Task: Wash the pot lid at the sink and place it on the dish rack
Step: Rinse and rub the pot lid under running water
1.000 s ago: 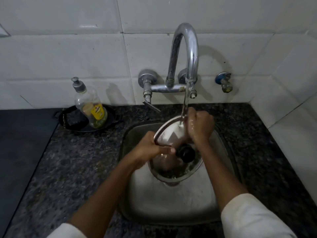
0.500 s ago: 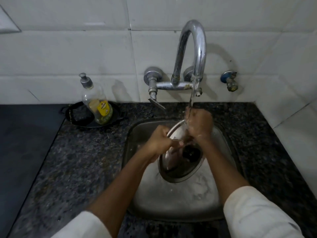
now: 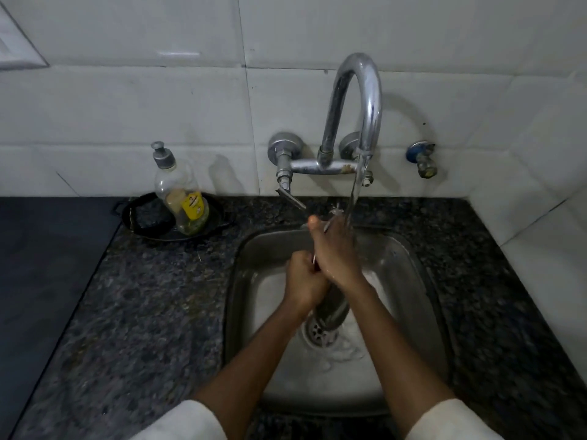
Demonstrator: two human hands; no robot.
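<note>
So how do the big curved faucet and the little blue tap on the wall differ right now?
The curved faucet is tall, chrome and arched, pouring water onto the right hand and the pot lid. The blue tap is short, stubby and shows no water. The curved faucet stands over the sink; the blue tap sits off to its right. Both are fixed to the tiled wall.

pot lid (image 3: 330,309) now turned edge-on, upright
</note>
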